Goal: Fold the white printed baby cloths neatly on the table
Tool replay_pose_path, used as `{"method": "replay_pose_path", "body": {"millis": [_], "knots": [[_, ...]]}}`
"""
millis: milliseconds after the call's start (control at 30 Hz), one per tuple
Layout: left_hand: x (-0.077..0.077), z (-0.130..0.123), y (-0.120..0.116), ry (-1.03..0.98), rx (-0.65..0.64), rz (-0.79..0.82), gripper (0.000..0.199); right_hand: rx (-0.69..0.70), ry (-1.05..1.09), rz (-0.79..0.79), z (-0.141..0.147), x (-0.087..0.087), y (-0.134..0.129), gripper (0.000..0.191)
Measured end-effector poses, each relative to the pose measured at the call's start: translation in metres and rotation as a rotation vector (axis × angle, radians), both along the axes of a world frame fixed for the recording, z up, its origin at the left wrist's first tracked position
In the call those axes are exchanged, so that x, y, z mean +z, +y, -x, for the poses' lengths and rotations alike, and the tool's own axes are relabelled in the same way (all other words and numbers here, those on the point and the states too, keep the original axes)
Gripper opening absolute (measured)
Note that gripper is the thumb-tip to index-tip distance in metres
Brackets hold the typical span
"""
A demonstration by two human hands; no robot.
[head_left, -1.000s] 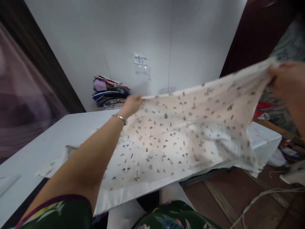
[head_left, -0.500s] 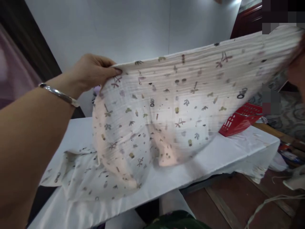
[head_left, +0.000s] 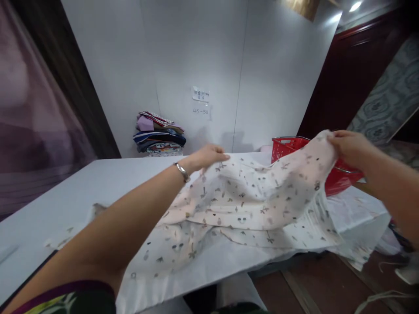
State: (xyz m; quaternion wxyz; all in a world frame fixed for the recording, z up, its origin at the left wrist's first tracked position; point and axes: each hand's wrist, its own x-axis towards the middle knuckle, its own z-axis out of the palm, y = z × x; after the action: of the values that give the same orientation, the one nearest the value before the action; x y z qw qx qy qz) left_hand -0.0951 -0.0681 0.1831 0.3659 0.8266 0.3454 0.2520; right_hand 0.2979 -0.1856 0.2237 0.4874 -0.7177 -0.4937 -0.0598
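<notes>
A white printed muslin cloth [head_left: 242, 196] with small plant and cherry motifs spreads between my two hands over the table. My left hand [head_left: 209, 158], with a silver bangle on its wrist, pinches the cloth's far edge near the middle of the view. At the right, my right hand [head_left: 350, 146] grips another corner, held higher and close in front of the red basket. The cloth sags between the hands, and its lower part lies in loose folds on the white table cover [head_left: 85, 183]. My left forearm hides part of it.
A stack of folded fabrics [head_left: 159, 135] stands against the wall at the back left. Behind my right hand is a red plastic basket [head_left: 343, 179]. Handwritten paper labels [head_left: 200, 94] are stuck on the wall. A pink curtain [head_left: 39, 109] hangs at the left.
Both hands have come down and forward, lowering the raised cloth onto the table. My left hand has moved right. The view has shifted, bringing the fabric stack and wall labels into sight.
</notes>
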Motion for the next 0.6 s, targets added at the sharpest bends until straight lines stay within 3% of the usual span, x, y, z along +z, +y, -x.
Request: {"method": "replay_pose_path", "body": {"millis": [67,167,300,433,600], "knots": [[-0.011,-0.017,-0.013,0.06,-0.081,-0.045,0.026,0.247,0.186,0.154,0.039,-0.021,0.008,0.037],[-0.026,-0.038,-0.03,0.101,-0.196,-0.096,0.023,0.489,0.205,0.37,0.104,-0.054,0.014,0.031],[-0.04,-0.046,-0.037,0.11,-0.193,-0.087,0.024,0.856,0.268,0.518,0.163,-0.087,0.018,0.04],[-0.05,-0.037,-0.034,0.078,-0.169,-0.025,0.026,0.95,0.31,0.597,0.175,-0.101,0.022,0.037],[-0.065,-0.029,-0.034,-0.018,-0.26,0.055,0.03,0.942,0.165,0.754,0.165,-0.101,0.017,0.034]]}}
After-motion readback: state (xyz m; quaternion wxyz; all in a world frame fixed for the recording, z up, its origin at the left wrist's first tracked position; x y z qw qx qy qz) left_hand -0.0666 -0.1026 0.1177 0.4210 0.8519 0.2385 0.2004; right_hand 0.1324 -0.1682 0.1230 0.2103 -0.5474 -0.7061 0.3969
